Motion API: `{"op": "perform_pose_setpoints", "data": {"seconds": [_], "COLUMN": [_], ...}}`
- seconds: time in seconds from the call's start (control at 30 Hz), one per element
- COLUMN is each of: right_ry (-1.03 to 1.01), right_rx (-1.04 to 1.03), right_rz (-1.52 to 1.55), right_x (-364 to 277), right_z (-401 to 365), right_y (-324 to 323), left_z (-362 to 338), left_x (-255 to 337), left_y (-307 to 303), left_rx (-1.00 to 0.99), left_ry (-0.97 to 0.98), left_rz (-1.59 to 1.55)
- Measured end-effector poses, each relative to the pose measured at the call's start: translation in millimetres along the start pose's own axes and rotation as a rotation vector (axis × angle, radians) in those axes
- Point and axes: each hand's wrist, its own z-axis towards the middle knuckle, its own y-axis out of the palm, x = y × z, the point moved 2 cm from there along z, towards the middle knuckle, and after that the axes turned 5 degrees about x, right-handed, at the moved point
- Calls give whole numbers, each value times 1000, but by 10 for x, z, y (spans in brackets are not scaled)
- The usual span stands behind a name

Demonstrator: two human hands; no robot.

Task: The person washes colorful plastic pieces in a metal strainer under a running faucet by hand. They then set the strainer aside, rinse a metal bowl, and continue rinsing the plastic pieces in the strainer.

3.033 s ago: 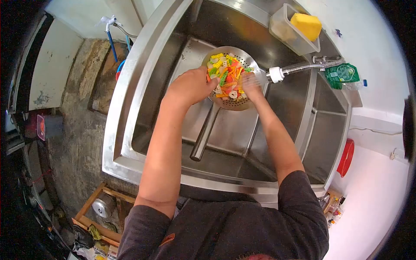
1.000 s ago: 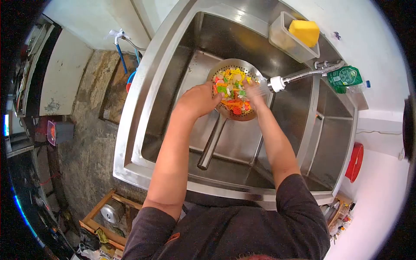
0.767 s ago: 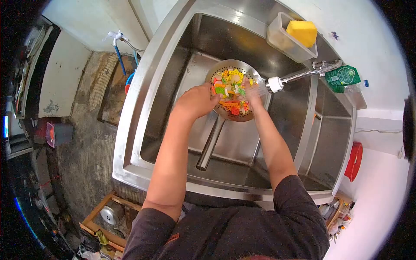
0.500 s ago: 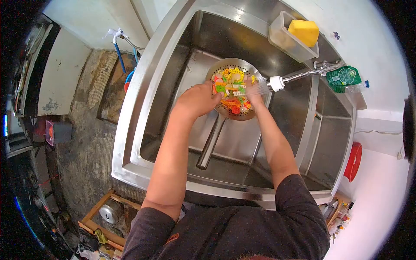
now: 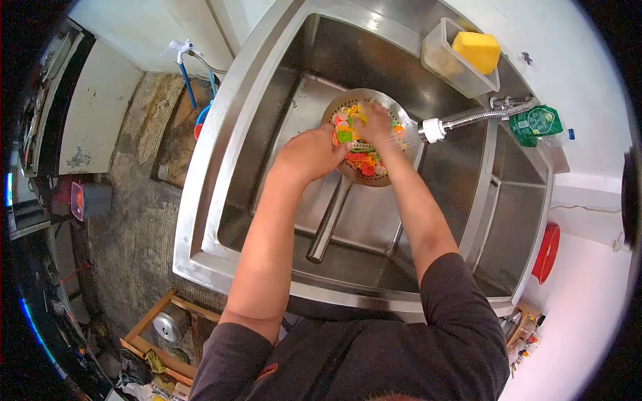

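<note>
A round perforated metal strainer [image 5: 396, 103] with a long tubular handle rests in the steel sink. Small colourful pieces [image 5: 363, 160], red, yellow, green, orange and white, lie in it; their exact kind is too small to tell. My left hand [image 5: 311, 155] is closed at the strainer's left rim, thumb over the inside near a bright green piece, other fingers partly hidden. Over the far part of the pieces, my right hand [image 5: 376, 125] has its fingers apart and touches them. Water sprays from a white tap head [image 5: 433, 130] beside my right wrist.
The sink [image 5: 267, 127] has a second basin [image 5: 515, 214] on the right. A clear plastic tub [image 5: 455, 63] with a yellow sponge [image 5: 476, 52] stands on the back ledge. A flexible metal hose [image 5: 478, 118] and a green packet [image 5: 535, 125] are to its right.
My right hand has moved left and away from me across the pieces, out of the main spray. My left hand stays at the rim. The view has shifted slightly.
</note>
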Motion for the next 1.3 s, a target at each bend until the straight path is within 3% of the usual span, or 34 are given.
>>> {"op": "perform_pose_setpoints", "data": {"seconds": [0.13, 0.2, 0.23, 0.3, 0.33, 0.4, 0.43, 0.53, 0.57, 0.63, 0.73, 0.87, 0.93, 1.07, 1.3], "right_ry": [-50, 86, 92, 58, 61, -34, -78, -199, -204, -1, 56, -60, -129, -68, 3], "right_rx": [-208, -482, -482, -114, -109, -164, -265, -264, -267, -512, -485, -370, -545, -641, -304], "right_rz": [-77, -179, -178, 4, 5, 237, 207, 3, 5, -292, -146, -97, -52, -123, -58], "right_x": [-132, -53, -12, -6, -102, -375, -428, -388, -343, -188, -79, -276, -451, -363, 30], "right_z": [-112, -49, -60, 10, 32, 11, -39, -235, -204, -121, -69, -262, -367, -271, -209], "right_y": [-88, -159, -91, -17, -20, 3, -9, -66, -74, -123, -262, -91, -214, -320, -133], "left_z": [-10, -30, -34, -16, -25, -20, -24, -25, -23, -18, 6, -13, 8, 0, 3], "left_x": [-18, -8, 16, 53, 48, 49, 61, 33, 11, -17, -23, 38, 12, 2, -1], "left_y": [-24, -32, -33, -50, -45, -45, -61, -31, -28, -10, 11, -17, 2, -2, -7], "left_rx": [3, -3, -24, -38, -22, -14, -5, 4, 7, 3, 1, -10, -9, -3, -1], "left_ry": [-28, -30, -40, -40, -45, -48, -56, -52, -38, -38, -26, -55, -48, -52, -33], "left_rz": [2, -4, -6, 1, 7, 14, 15, 14, 19, 22, 31, 47, 48, 38, 42]}}
